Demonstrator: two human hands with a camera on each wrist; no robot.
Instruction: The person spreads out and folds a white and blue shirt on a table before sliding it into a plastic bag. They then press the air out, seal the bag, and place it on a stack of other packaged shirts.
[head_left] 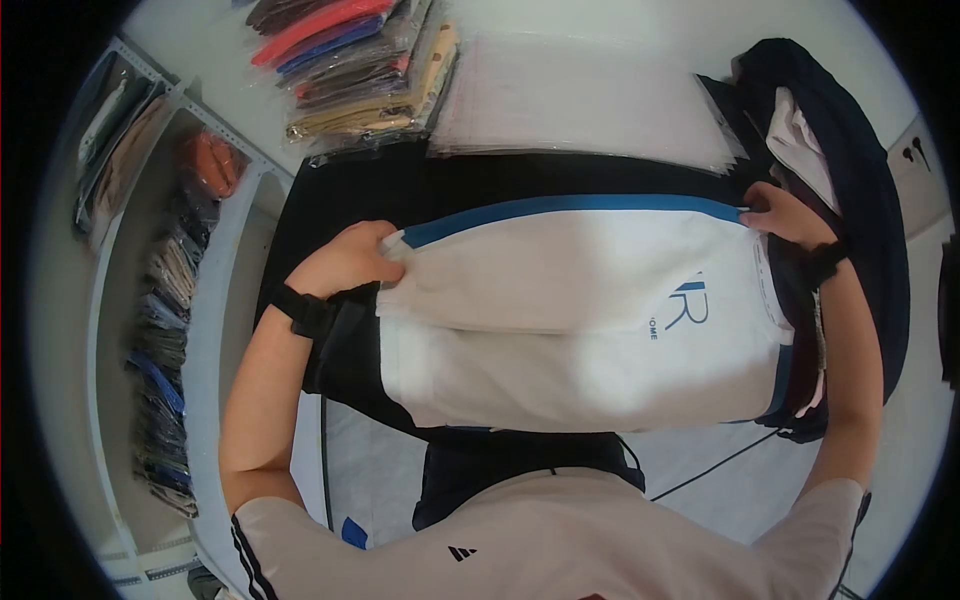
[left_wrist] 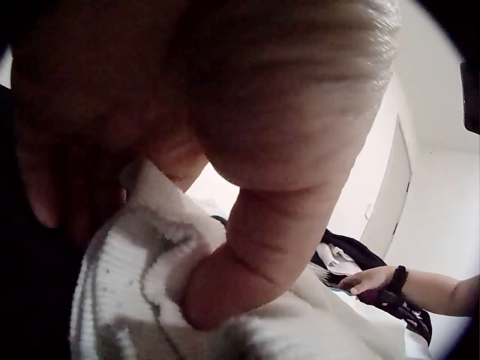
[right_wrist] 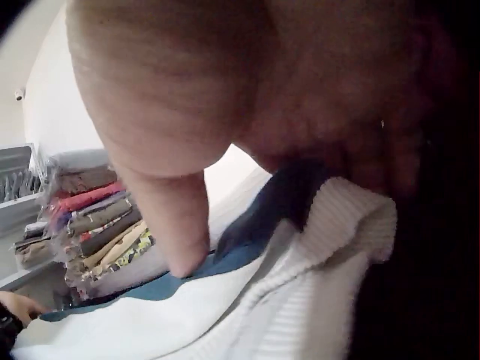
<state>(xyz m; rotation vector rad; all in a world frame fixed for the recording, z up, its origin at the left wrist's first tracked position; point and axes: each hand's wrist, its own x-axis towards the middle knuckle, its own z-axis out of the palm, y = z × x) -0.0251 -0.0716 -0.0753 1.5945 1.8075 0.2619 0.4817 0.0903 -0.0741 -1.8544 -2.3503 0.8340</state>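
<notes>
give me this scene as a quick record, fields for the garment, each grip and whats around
garment: white garment with blue trim and blue lettering
left grip: pinches the garment's far left corner
right grip: pinches the far right corner, at the trim
underneath: black surface
far side: bagged clothes beside clear plastic
left side: shelves with packed clothes
right side: dark cloth
</notes>
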